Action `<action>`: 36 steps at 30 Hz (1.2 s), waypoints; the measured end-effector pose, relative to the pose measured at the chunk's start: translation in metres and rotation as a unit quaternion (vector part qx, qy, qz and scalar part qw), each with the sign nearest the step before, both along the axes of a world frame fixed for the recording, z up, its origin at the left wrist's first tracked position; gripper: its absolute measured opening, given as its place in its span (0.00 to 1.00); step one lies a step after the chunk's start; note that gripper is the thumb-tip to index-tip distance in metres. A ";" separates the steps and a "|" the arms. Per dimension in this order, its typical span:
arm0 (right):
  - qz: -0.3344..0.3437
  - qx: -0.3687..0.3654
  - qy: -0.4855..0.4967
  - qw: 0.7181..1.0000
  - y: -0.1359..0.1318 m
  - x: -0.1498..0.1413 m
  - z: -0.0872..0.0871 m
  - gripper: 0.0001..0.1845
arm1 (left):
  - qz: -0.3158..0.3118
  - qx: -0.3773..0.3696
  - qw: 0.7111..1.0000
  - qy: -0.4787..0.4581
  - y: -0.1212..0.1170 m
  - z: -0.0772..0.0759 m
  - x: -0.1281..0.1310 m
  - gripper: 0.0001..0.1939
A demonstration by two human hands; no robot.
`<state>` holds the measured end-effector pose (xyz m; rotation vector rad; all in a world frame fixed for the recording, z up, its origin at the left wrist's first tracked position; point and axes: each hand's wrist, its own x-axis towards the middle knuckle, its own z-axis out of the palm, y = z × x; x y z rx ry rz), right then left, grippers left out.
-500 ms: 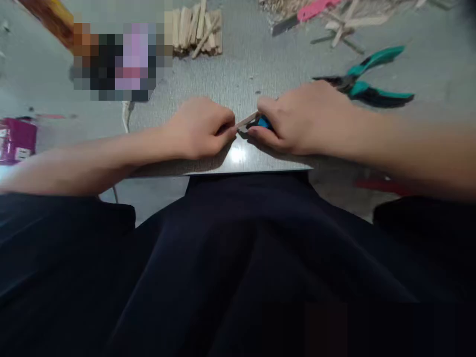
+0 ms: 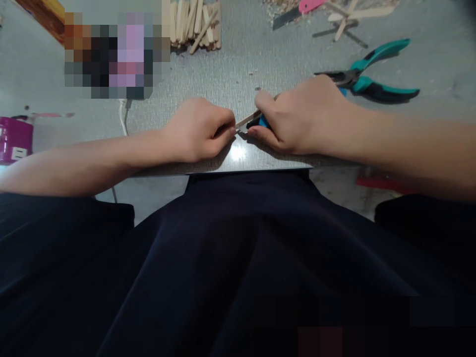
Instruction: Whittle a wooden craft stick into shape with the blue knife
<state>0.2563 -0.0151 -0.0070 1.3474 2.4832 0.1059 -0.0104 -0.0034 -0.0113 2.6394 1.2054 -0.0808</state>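
Note:
My left hand [image 2: 203, 131] is closed near the table's front edge, thumb and fingers pinching one end of a thin wooden stick [image 2: 248, 119]. The stick slants up to the right, towards my other hand. My right hand [image 2: 303, 116] is wrapped round a blue-and-black tool that looks like a utility knife [image 2: 264, 122]; most of its handle is hidden in the palm. Its narrow tip points left, close to the left fingertips and the stick. Whether the right thumb also presses the stick, I cannot tell. Beyond the right hand lie pliers [image 2: 386, 89] with teal-and-black handles, spread apart.
Bundled wooden sticks [image 2: 195, 25] lie at the back. A pink-handled saw or blade [image 2: 286, 19] rests by wood shavings, with crossed sticks [image 2: 345, 20] to its right. A purple box [image 2: 15, 140] and a white cable [image 2: 123, 116] are on the left. One patch is pixelated.
The view has shifted slightly and become sharper. Both hands keep nearly the same place and grip, with the stick and the knife still between them.

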 end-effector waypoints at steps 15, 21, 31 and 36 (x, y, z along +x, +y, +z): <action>-0.049 -0.001 0.044 0.998 0.002 -0.004 0.001 0.46 | 0.039 0.012 0.995 -0.089 -0.005 -0.005 -0.001 0.22; -0.049 -0.004 0.039 0.998 0.003 -0.003 0.000 0.46 | 0.026 0.016 0.995 -0.093 -0.002 -0.010 -0.002 0.21; -0.049 -0.007 0.038 0.998 0.001 -0.001 -0.002 0.48 | 0.028 -0.013 0.995 -0.093 -0.001 -0.011 -0.006 0.23; -0.049 -0.009 0.041 0.998 0.003 0.001 -0.001 0.48 | 0.046 -0.013 0.994 -0.094 -0.003 -0.008 -0.004 0.21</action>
